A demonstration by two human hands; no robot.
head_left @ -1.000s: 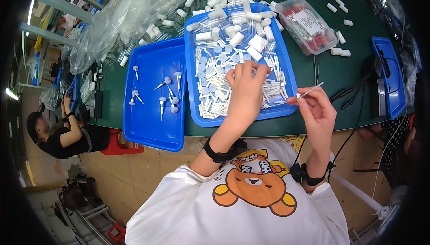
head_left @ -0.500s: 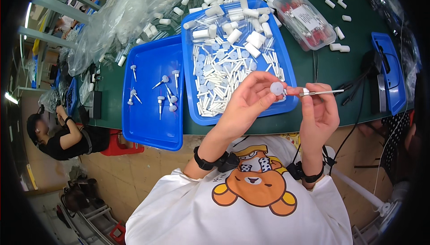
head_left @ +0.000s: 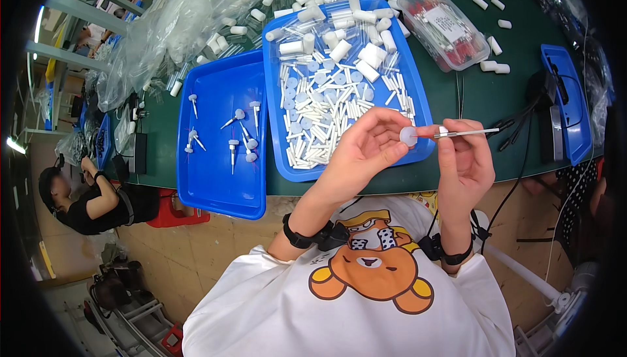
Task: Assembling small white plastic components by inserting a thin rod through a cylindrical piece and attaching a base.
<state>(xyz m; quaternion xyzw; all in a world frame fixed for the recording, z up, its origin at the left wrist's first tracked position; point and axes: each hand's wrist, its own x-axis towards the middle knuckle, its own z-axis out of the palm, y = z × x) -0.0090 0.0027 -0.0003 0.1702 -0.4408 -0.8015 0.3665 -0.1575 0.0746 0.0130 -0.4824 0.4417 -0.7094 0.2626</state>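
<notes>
Left hand [head_left: 372, 148] is pinching a pale disc [head_left: 408, 136] between thumb and fingertips, while the right hand [head_left: 465, 161] is pinching a thin rod [head_left: 482, 132] between thumb and fingers, its long end pointing right. A second ago the left hand was reaching into the parts tray; now it is holding the disc just beside the rod's near end, and the disc's face, flat to view half a second ago, is turning partly edge-on. The change is apparently bringing disc and rod into line; whether they are touching cannot be told. Beyond the hands, the parts tray [head_left: 274, 106] is holding short white tubes [head_left: 312, 136] and loose discs [head_left: 320, 77] toward its near end, with thick white cylinders [head_left: 339, 50] and clear tubes [head_left: 326, 29] lying toward its far end. To its left, a second blue tray [head_left: 219, 184] is holding several disc-headed pieces [head_left: 233, 155], lying well apart from its near wall. Farther off, a clear box [head_left: 471, 61] is containing red and white parts, and more cylinders are lying loose on the green table [head_left: 513, 86].
</notes>
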